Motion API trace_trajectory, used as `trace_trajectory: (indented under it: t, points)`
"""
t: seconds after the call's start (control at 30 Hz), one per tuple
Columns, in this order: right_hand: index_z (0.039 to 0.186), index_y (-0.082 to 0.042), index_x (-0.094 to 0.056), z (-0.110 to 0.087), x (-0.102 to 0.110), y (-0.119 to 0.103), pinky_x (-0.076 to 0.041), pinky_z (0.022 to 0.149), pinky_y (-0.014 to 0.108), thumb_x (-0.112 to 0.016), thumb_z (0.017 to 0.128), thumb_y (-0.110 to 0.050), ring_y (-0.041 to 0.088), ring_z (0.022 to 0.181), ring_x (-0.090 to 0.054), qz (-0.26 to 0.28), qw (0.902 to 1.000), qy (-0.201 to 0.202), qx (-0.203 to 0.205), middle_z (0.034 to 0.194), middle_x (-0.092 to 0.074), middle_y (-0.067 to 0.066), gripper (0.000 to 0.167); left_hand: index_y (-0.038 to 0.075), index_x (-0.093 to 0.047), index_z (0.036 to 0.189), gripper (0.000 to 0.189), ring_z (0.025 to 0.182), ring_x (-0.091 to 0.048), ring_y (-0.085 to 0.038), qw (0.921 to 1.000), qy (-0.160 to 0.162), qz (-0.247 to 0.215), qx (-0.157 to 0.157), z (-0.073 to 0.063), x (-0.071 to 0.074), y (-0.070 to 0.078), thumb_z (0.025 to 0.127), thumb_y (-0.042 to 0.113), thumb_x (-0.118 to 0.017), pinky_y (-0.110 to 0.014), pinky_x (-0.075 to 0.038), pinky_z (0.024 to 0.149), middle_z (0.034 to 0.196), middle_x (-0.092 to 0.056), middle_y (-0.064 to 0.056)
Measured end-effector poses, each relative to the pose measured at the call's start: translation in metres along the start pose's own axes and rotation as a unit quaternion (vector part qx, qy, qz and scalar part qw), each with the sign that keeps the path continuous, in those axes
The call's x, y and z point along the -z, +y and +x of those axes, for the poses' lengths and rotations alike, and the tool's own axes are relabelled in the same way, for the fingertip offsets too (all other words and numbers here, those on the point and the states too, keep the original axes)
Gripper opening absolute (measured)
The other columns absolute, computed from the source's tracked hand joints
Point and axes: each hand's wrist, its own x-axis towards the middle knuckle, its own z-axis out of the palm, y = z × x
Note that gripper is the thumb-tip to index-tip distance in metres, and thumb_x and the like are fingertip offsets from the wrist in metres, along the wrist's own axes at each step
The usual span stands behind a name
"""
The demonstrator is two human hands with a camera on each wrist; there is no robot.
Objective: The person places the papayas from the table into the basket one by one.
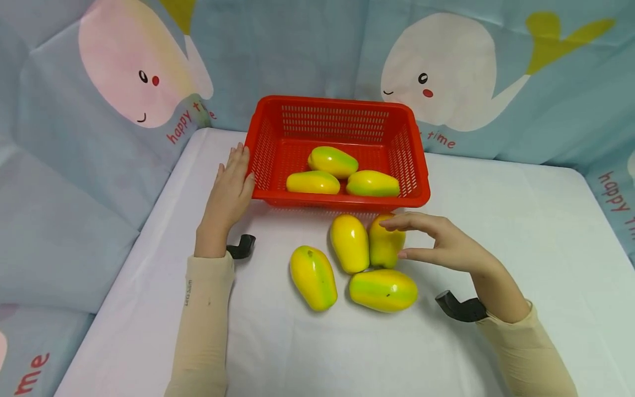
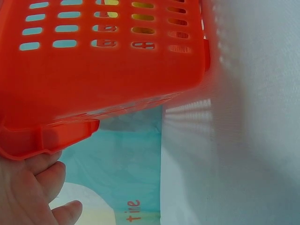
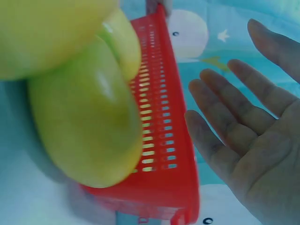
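A red plastic basket (image 1: 342, 200) holds several yellow-green mangoes (image 1: 372, 183). My left hand (image 1: 229, 190) lies with straight fingers along the basket's left rim; in the left wrist view its fingers (image 2: 49, 173) touch the rim's lip from outside. Over the mangoes in front of the basket hovers my right hand (image 1: 441, 242), thumb apart from the extended fingers, holding nothing. It partly covers the upright mango (image 1: 386, 248) at the right in the head view. Beside that one stands another mango (image 1: 349, 242), with a sideways mango (image 1: 383, 290) below them and a tilted mango (image 1: 313, 278) to the left.
A white cloth (image 1: 307, 353) covers the table. Behind and to the left hangs a blue curtain (image 1: 307, 55) printed with whales, close to the basket's back. Black wrist mounts (image 1: 461, 307) stick out from both forearms.
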Motion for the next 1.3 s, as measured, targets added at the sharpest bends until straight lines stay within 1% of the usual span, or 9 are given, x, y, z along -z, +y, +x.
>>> trace_trajectory:
  t: [0.13, 0.33, 0.57, 0.7, 0.87, 1.07, 1.3]
  points:
    - [0.126, -0.003, -0.056, -0.011, -0.008, 0.005, -0.041, 0.097, 0.020, -0.071, 0.080, 0.000, 0.013, 0.116, -0.053, 0.011, 0.9998, 0.001, -0.017, 0.125, -0.059, 0.013, 0.048, 0.005, -0.018, 0.150, 0.059, 0.144, -0.007, -0.021, 1.0000, 0.000, -0.001, 0.004, 0.000, -0.001, -0.001, 0.098, 0.023, -0.038, -0.048, -0.005, 0.114, 0.157, -0.014, -0.008]
    - [0.126, -0.002, -0.056, -0.030, -0.022, 0.012, -0.044, 0.096, 0.025, -0.070, 0.081, 0.000, 0.020, 0.113, -0.054, 0.028, 0.9992, -0.004, -0.028, 0.125, -0.059, 0.010, 0.047, 0.005, -0.017, 0.150, 0.059, 0.144, -0.007, -0.021, 1.0000, -0.001, 0.000, 0.004, 0.001, -0.001, -0.001, 0.098, 0.024, -0.038, -0.049, -0.006, 0.114, 0.157, -0.014, -0.008]
    - [0.125, 0.001, -0.056, -0.047, -0.035, 0.017, -0.043, 0.096, 0.023, -0.071, 0.080, 0.002, 0.014, 0.115, -0.053, 0.046, 0.9986, 0.006, -0.028, 0.122, -0.060, 0.013, 0.047, 0.006, -0.016, 0.151, 0.059, 0.144, -0.006, -0.021, 1.0000, -0.002, -0.004, 0.007, 0.001, -0.001, -0.001, 0.099, 0.024, -0.037, -0.048, -0.006, 0.114, 0.157, -0.013, -0.007]
    - [0.125, 0.000, -0.056, -0.051, -0.038, 0.019, -0.042, 0.096, 0.022, -0.072, 0.080, 0.001, 0.013, 0.115, -0.052, 0.049, 0.9979, 0.013, -0.039, 0.123, -0.060, 0.012, 0.048, 0.006, -0.017, 0.151, 0.058, 0.144, -0.006, -0.021, 0.9999, -0.002, -0.008, 0.007, 0.001, -0.001, -0.001, 0.099, 0.024, -0.036, -0.047, -0.005, 0.115, 0.157, -0.013, -0.008]
    - [0.125, 0.000, -0.055, -0.055, -0.043, 0.021, -0.042, 0.097, 0.022, -0.072, 0.080, 0.000, 0.012, 0.117, -0.051, 0.057, 0.9970, 0.017, -0.048, 0.124, -0.059, 0.012, 0.048, 0.005, -0.018, 0.150, 0.059, 0.144, -0.007, -0.022, 0.9999, 0.000, -0.013, 0.001, 0.001, -0.002, -0.001, 0.098, 0.024, -0.037, -0.047, -0.005, 0.114, 0.157, -0.014, -0.009]
    - [0.127, -0.004, -0.056, -0.057, -0.046, 0.023, -0.042, 0.097, 0.022, -0.073, 0.080, -0.004, 0.010, 0.119, -0.050, 0.049, 0.9969, 0.016, -0.059, 0.126, -0.059, 0.008, 0.051, 0.004, -0.017, 0.150, 0.058, 0.144, -0.006, -0.021, 0.9997, -0.002, -0.023, -0.006, 0.001, -0.002, -0.001, 0.099, 0.023, -0.036, -0.048, -0.005, 0.114, 0.157, -0.013, -0.008]
    - [0.126, -0.003, -0.057, -0.055, -0.049, 0.025, -0.041, 0.098, 0.021, -0.075, 0.079, -0.007, 0.010, 0.117, -0.051, 0.036, 0.9978, 0.015, -0.054, 0.125, -0.059, 0.008, 0.051, 0.005, -0.015, 0.151, 0.057, 0.144, -0.004, -0.020, 0.9997, -0.010, -0.024, -0.003, 0.001, -0.001, -0.002, 0.099, 0.024, -0.033, -0.047, -0.004, 0.115, 0.157, -0.010, -0.007]
